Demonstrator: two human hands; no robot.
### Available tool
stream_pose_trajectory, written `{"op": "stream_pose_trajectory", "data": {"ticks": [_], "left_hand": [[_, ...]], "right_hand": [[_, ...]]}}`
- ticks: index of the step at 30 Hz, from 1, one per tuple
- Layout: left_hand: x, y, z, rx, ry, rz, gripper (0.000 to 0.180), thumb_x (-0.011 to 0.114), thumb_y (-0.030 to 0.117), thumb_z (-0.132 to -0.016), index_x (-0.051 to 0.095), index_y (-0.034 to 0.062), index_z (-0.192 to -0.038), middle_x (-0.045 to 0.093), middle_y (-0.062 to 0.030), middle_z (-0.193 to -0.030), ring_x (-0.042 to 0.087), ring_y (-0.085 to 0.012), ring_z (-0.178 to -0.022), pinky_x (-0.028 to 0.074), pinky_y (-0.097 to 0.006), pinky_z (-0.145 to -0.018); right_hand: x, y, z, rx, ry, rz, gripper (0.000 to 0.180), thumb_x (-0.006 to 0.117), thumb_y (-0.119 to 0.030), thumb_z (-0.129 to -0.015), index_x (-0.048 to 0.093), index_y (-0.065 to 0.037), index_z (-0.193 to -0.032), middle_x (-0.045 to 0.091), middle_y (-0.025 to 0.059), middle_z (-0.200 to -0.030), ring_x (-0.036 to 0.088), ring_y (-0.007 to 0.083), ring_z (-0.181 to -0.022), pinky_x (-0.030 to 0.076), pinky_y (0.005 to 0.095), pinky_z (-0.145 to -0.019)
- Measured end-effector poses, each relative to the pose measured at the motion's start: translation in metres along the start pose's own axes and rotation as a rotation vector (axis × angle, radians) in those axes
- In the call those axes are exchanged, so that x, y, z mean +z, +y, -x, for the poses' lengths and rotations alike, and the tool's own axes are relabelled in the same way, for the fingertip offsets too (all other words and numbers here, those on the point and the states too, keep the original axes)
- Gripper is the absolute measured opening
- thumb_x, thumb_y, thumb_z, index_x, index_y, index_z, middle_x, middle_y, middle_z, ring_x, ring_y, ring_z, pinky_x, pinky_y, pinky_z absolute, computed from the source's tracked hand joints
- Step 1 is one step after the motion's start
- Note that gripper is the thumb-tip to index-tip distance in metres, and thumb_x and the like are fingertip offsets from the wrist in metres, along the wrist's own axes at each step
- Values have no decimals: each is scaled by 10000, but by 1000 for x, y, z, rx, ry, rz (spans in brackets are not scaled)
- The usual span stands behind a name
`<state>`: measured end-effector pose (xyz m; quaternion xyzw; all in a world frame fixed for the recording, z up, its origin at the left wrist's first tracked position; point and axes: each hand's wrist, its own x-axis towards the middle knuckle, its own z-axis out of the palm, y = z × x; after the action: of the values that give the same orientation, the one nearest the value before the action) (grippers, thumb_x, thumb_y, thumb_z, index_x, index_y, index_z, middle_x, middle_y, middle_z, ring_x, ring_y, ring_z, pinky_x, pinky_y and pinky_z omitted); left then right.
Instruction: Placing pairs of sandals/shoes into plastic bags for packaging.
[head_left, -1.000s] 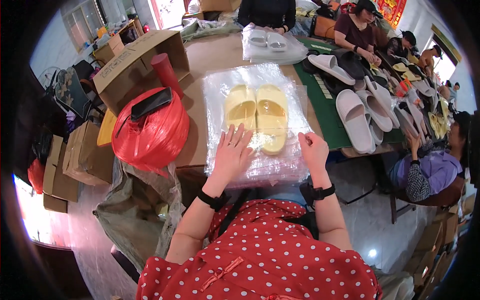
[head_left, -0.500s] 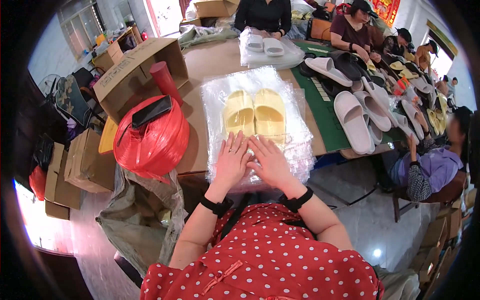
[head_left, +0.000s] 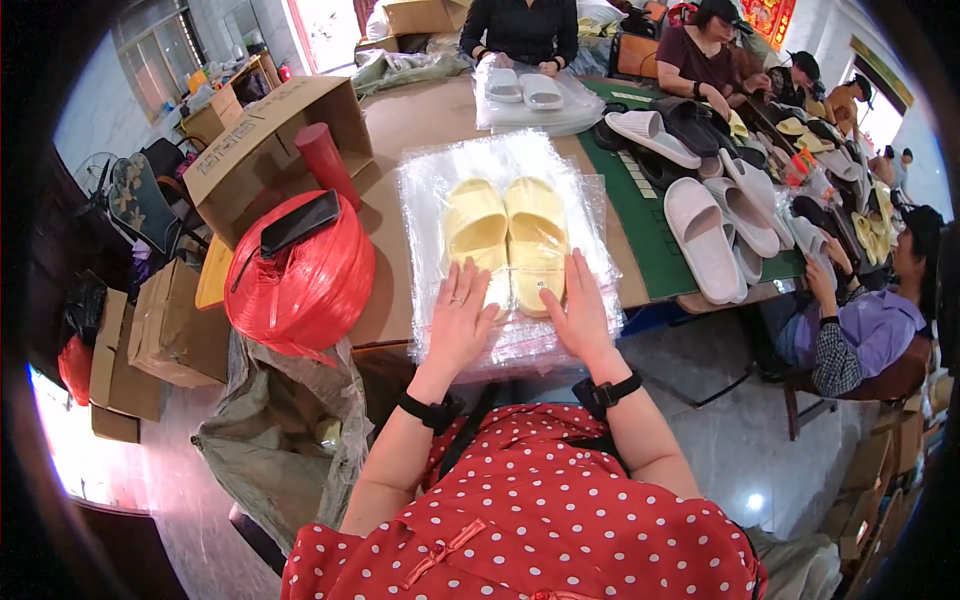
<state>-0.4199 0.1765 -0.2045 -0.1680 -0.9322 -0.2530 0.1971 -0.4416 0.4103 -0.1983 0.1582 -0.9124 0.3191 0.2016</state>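
Observation:
A pair of pale yellow slide slippers (head_left: 507, 235) lies side by side in a clear plastic bag (head_left: 585, 215), on top of a stack of similar bags at the table's near edge. My left hand (head_left: 462, 315) rests flat on the plastic at the heel end of the left slipper, fingers stretched out. Beside the right slipper's heel, my right hand (head_left: 580, 308) lies open, its thumb over the heel and its fingers along the outer side. Neither hand grips anything. A small white label shows on the right slipper's heel.
To the left stand a roll of red plastic twine (head_left: 300, 285) with a black phone (head_left: 300, 222) on it, a red cylinder (head_left: 327, 165) and an open carton (head_left: 270, 140). Loose slippers (head_left: 705, 240) pile up on the right. Across the table a person handles bagged white slippers (head_left: 524, 90); others sit along the right.
My hands have moved apart; the right one has shifted right to the slipper's outer side. The slipper heels, covered before, now show. At the right, the seated person's hands have moved a little.

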Motion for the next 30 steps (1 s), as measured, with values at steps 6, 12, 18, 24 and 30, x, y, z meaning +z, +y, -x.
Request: {"op": "stream_pose_trajectory", "data": {"ticks": [6, 12, 18, 24, 30], "left_hand": [[12, -2, 5, -244, 132, 40, 885, 635, 402, -909, 231, -161, -1459, 117, -371, -1561, 107, -483, -1471, 147, -502, -1202], [11, -10, 0, -336, 98, 137, 827, 664, 387, -890, 331, -144, -1428, 136, -385, -1551, 105, -495, -1466, 139, -513, -1200], [-11, -7, -7, -376, 6, 174, 708, 682, 287, -861, 423, -105, -1391, 243, -366, -1530, 203, -472, -1453, 136, -509, -1199], [-6, 24, -14, -298, 238, 634, 733, 745, 144, -807, 399, -88, -1410, 466, -287, -1410, 503, -338, -1303, 358, -430, -1118], [-24, 30, -26, -603, 101, 1194, 571, 687, 45, -874, 426, -69, -1369, 608, -159, -1253, 616, -237, -1136, 525, -327, -915]], "right_hand": [[6, 6, 1, 83, 25, 30, 790, 653, -411, -909, 405, 188, -1361, 195, 297, -1572, 282, 447, -1417, 278, 468, -1157], [3, 6, -3, 109, 6, -78, 751, 692, -389, -877, 466, 157, -1340, 246, 296, -1555, 313, 443, -1402, 291, 465, -1147], [2, 14, -2, 131, 18, -182, 701, 714, -351, -853, 498, 84, -1359, 289, 296, -1543, 340, 431, -1397, 308, 452, -1141], [-3, 17, -5, 112, 0, -280, 665, 726, -287, -850, 494, 19, -1393, 308, 319, -1527, 325, 432, -1417, 289, 450, -1154], [-6, 17, 0, 86, 18, -306, 653, 723, -291, -855, 501, 4, -1394, 300, 279, -1546, 316, 423, -1421, 273, 447, -1161]]}}
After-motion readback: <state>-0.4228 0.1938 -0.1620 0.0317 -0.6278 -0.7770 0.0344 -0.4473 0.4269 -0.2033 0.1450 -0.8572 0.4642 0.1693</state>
